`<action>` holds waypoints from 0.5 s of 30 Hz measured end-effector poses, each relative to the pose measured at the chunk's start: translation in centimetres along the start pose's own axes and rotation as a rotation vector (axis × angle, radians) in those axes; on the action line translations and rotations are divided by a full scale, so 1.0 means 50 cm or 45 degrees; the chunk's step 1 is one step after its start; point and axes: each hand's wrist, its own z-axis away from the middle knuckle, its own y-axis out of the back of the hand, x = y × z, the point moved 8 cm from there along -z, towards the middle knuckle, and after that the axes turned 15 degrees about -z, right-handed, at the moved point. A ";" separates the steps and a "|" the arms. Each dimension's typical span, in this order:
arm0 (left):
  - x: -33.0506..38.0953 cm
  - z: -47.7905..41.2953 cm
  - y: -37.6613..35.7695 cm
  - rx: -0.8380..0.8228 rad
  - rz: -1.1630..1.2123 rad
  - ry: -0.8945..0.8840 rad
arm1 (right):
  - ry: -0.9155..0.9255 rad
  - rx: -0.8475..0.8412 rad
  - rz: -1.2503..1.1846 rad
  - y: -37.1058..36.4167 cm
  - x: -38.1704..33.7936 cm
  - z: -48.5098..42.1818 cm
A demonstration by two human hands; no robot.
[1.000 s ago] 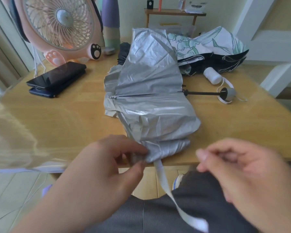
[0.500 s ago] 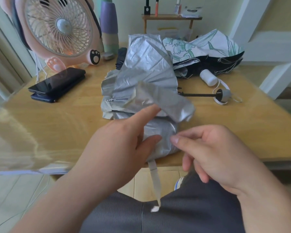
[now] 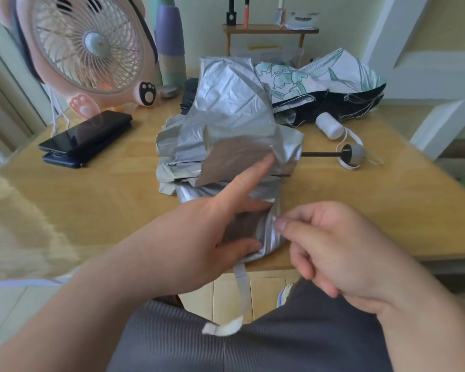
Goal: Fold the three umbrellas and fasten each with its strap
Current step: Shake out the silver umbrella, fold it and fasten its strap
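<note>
Left hand (image 3: 199, 237): index finger straight, thumb spread wide.
Right hand (image 3: 333, 251): fingers curled, thumb and forefinger pinching edge of silver umbrella (image 3: 226, 103).

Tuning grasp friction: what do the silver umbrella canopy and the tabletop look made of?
Crinkled silver umbrella canopy: thin coated fabric, metallic sheen, sharp creases; fibre unclear. Tan tabletop: wood or wood-look laminate, glossy, mirroring light.
</note>
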 end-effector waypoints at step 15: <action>-0.005 0.026 -0.043 0.008 -0.082 -0.127 | -0.084 0.021 0.051 0.004 0.026 0.031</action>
